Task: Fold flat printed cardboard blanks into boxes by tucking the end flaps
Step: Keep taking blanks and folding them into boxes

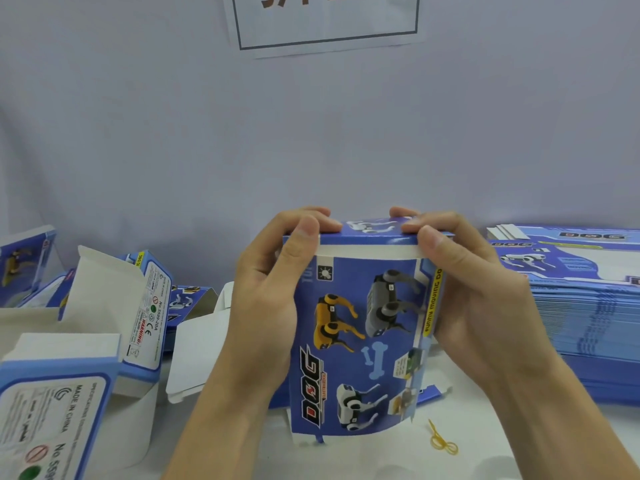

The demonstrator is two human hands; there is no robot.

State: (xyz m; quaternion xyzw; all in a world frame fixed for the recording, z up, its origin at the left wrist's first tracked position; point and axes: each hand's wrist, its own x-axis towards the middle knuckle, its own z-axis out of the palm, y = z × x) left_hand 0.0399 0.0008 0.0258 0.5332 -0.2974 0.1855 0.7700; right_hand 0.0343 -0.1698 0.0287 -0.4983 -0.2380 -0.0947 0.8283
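Observation:
A blue printed box [360,341] with toy dogs and the word DOG stands upright on the white table in the middle of the head view. My left hand [273,289] grips its upper left corner, thumb on the front, fingers over the top flap. My right hand [474,289] holds the upper right corner the same way. The top flap [370,233] lies folded over, and a white tuck strip [367,251] shows along the front edge. The lower end of the box has loose flaps touching the table.
A tall stack of flat blue blanks [585,306] lies at the right. Several folded boxes with open flaps [104,323] crowd the left side. A yellow rubber band [441,441] lies on the white table [519,441] near the box. A wall with a paper sign [325,22] stands behind.

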